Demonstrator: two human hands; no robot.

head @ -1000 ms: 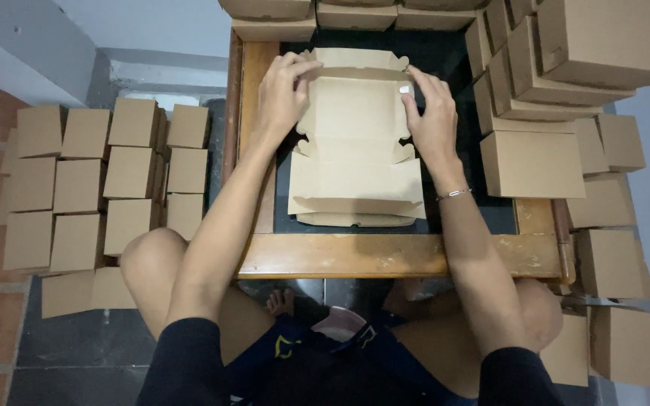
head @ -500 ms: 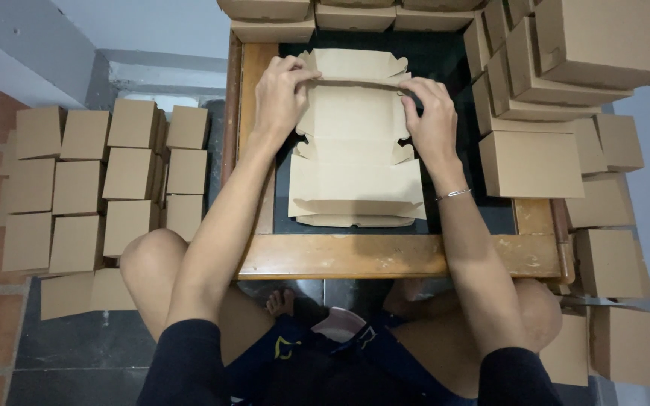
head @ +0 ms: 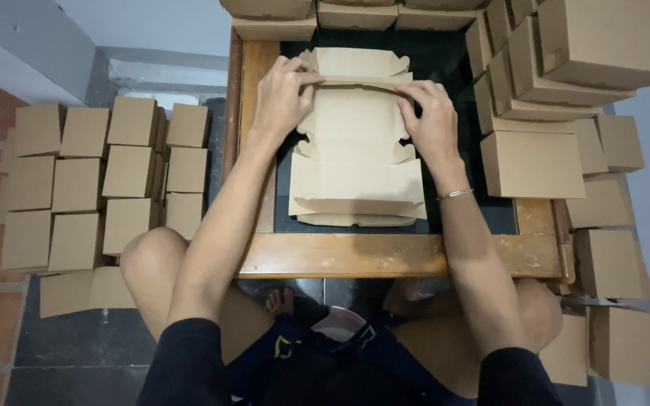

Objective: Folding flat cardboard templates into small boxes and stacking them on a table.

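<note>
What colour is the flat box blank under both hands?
Plain light brown cardboard blank, unprinted; head view.

- The desk [head: 340, 256] has a wooden rim and a dark top.
- Folded boxes [head: 99, 180] stand in rows on the floor left of the desk.
- Stacked boxes [head: 558, 68] pile up at the desk's right side.
- More boxes [head: 317, 11] line the desk's far edge.
- A bracelet [head: 454, 194].

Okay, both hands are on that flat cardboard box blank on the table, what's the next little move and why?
Probably keep rolling the far flap toward you along its crease. The left hand and right hand both pinch that fold line, and the flap is only partly raised, while the rest of the box blank lies flat on the table.
</note>
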